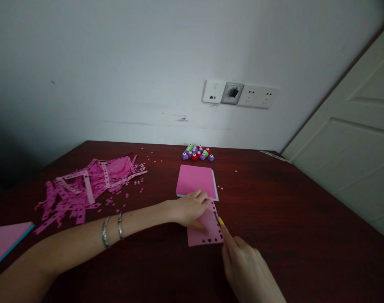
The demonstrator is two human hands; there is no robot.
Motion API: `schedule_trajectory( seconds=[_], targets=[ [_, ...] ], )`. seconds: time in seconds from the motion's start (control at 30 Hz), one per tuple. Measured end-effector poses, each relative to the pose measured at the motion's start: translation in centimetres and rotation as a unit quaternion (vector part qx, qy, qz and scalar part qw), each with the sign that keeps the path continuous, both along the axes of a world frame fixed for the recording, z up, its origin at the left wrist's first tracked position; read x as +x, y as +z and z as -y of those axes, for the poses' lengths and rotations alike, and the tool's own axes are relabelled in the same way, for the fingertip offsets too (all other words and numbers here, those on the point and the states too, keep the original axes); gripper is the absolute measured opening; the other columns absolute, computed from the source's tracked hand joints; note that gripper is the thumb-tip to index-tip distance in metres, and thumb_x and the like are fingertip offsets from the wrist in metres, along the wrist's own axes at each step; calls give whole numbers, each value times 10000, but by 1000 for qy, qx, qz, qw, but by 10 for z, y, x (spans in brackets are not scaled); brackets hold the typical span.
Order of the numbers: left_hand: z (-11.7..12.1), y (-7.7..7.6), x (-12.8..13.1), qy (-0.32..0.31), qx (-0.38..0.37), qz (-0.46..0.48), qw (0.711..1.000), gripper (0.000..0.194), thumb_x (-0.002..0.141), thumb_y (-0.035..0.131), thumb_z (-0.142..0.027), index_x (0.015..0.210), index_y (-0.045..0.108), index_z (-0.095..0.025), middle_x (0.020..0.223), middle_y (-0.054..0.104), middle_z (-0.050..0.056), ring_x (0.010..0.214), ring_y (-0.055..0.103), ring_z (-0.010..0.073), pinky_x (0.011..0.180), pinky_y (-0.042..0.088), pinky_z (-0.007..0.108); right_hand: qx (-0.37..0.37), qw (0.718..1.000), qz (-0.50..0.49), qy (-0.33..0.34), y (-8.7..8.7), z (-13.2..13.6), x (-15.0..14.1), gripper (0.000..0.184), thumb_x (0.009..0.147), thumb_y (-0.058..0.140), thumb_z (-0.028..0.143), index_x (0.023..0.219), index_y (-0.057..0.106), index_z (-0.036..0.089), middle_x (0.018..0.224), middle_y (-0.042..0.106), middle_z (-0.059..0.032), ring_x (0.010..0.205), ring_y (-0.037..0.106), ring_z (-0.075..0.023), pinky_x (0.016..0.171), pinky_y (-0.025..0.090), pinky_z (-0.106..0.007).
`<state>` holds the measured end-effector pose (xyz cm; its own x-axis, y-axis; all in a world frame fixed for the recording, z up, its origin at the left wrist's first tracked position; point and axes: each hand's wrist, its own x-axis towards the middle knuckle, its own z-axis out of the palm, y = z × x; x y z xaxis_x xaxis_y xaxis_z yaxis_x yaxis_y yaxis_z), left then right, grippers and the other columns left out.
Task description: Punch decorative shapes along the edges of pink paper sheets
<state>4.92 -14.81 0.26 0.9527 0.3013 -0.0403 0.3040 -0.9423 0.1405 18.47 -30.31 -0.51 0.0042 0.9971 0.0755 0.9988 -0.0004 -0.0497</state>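
Observation:
My left hand [192, 209] lies with its fingers stretched and thumb apart on a pink sheet of paper [196, 240], pressing it against the table. Small dark cut-out shapes run along the sheet's right and lower edges. My right hand [242, 261] is closed around a yellow craft knife [221, 221], most of which my fingers hide. Its tip rests at the right edge of the sheet, beside the row of cut-outs. Just beyond my left fingertips sits a stack of pink square paper [196, 180], with light blue showing at its edges.
Punched pink paper strips [91, 187] lie heaped at the left, small paper bits scattered around them. Several colourful little punches [196, 152] cluster near the wall. Another pink-and-blue paper stack [9, 240] is at the left edge. Sockets [257, 97] are on the wall; a white door [353, 139] stands right.

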Motion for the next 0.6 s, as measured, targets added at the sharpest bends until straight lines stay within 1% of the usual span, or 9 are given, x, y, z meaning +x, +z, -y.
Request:
schedule_trajectory(
  seconds=[0.1, 0.27, 0.4, 0.6],
  targets=[
    [0, 0, 0, 5, 0, -7, 1000, 813, 726, 473, -642, 1286, 307, -76, 1223, 420, 179, 1111, 390, 290, 925, 326, 378, 0, 1000, -15, 4, -6, 7, 3, 482, 740, 367, -1, 1153, 583, 125, 665, 642, -73, 460, 626, -195, 415, 477, -262],
    [0, 1, 0, 10, -2, -27, 1000, 839, 734, 443, -657, 1322, 262, -88, 1241, 402, 178, 1136, 366, 296, 914, 339, 391, 15, 999, -37, 37, -20, 22, 13, 509, 766, 382, 42, 1234, 532, 175, 680, 645, -67, 440, 624, -175, 348, 443, -214],
    [-1, -1, -1, 6, 7, -23, 1000, 874, 722, 441, -677, 1334, 255, -81, 1242, 403, 182, 1142, 361, 300, 926, 336, 390, 3, 998, -46, 49, -30, 31, 18, 538, 776, 371, 54, 1284, 487, 190, 701, 650, -68, 430, 621, -172, 344, 456, -218],
    [0, 0, -1, 8, 7, -28, 1000, 885, 734, 376, -700, 1356, 223, -91, 1264, 384, 178, 1164, 344, 299, 968, 297, 398, -7, 997, -53, 59, -35, 40, 19, 534, 793, 337, 50, 1285, 494, 187, 759, 674, -91, 396, 602, -157, 351, 479, -228]
  ],
)
